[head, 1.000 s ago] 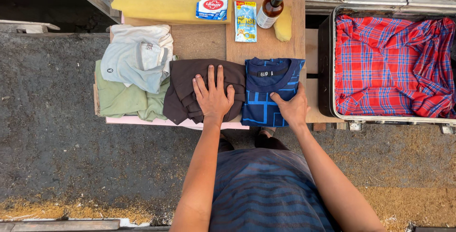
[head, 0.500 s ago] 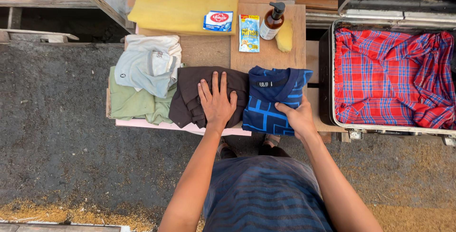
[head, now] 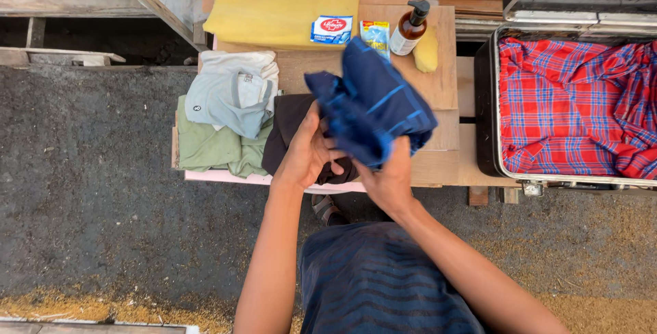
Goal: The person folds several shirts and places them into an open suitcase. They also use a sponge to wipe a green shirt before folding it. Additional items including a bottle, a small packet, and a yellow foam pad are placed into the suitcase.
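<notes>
Both hands, left hand (head: pixel 309 152) and right hand (head: pixel 389 178), grip clamped on the blue shirt (head: pixel 373 105), lift it off the tabletop (head: pixel 438 87); open suitcase (head: pixel 487 101) stands beside.

blue shirt (head: pixel 373 105) motion-blurred, suitcase (head: pixel 487 135) cut off right

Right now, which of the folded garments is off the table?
The blue shirt, held up by both the left hand and right hand; the dark brown, green and grey ones lie flat.

Open suitcase (head: pixel 484 135) with plaid cloth (head: pixel 571 105)
</notes>
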